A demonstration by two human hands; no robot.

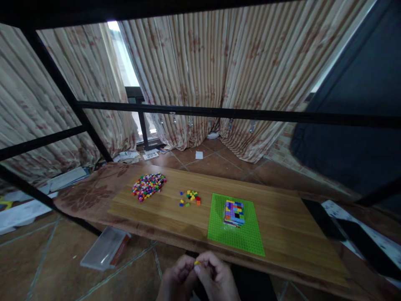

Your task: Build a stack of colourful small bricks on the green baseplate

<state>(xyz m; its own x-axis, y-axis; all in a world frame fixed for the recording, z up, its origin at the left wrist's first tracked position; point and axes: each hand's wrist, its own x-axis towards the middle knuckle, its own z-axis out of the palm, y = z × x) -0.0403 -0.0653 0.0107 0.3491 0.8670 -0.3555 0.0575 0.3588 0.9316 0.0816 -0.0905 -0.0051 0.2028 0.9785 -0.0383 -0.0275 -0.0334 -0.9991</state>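
Observation:
My right hand (216, 274) pinches a small yellow toy brick (197, 263) between thumb and forefinger, just off the near edge of the board. Close against it, my left hand (179, 274) is curled with its fingertips at the brick's other side; whether it grips the brick too is partly hidden. Ahead and to the right, a green baseplate (216, 228) lies on the wooden board, bearing a block built of many-coloured bricks (234, 213). A small group of loose bricks (191, 195) sits left of the baseplate.
A large heap of mixed bricks (148, 186) lies on the left of the wooden board (282, 217). Dark flat objects (322, 218) are at the right end. A clear plastic box (105, 248) stands on the floor. A black metal bar (219, 112) crosses beyond the board.

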